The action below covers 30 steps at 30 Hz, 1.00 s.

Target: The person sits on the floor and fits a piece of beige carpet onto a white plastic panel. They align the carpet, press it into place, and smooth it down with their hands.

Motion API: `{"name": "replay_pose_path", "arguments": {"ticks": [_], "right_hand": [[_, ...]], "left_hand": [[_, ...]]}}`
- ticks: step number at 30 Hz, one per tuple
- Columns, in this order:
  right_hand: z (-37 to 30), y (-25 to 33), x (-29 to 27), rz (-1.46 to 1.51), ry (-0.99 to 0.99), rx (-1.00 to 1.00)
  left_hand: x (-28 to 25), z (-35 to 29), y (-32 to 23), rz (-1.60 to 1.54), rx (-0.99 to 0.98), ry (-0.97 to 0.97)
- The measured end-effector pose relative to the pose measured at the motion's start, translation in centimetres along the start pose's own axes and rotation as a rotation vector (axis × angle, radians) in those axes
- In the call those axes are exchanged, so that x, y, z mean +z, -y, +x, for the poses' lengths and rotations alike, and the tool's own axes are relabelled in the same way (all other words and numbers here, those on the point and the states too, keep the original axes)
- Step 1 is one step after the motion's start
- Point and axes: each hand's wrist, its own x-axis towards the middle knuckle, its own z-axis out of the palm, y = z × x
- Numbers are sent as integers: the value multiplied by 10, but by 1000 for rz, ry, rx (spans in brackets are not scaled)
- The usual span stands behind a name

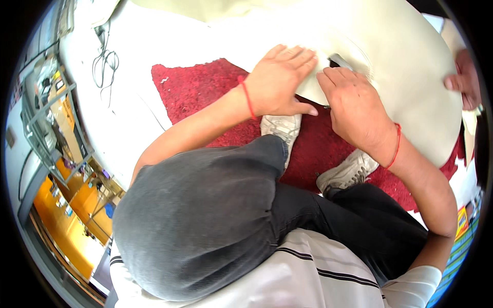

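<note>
A large, smooth beige sheet or cover (411, 66) with a curved seam spreads out in front of me. My left hand (277, 84) lies flat at its near edge, fingers stretched and thumb apart. Just right of it, my right hand (357, 105) is closed with its knuckles up. A dark and grey tool (339, 60) sticks out beyond its fingers; the rest is hidden, so its exact kind cannot be told. At the right rim another person's hand (465, 82) touches the beige piece.
Beneath lies a red carpet piece (197, 90) with ragged edges on a white floor. My shoes (346, 169) rest on the carpet. A black cable (105, 66) lies coiled at the far left. A metal rack (56, 118) with assorted goods stands at the left.
</note>
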Motion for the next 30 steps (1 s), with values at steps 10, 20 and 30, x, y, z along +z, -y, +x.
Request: {"name": "replay_pose_path", "arguments": {"ticks": [10,20,30], "right_hand": [[3,-4,19,37,34,-34],[12,12,10,81,49,37],[6,-15,2,289,162,62]], "left_hand": [[-11,-36,64,132,-168,-1],[-30,-59,119,266,-260,72],[-20,-71,133,208,-126,34]]}}
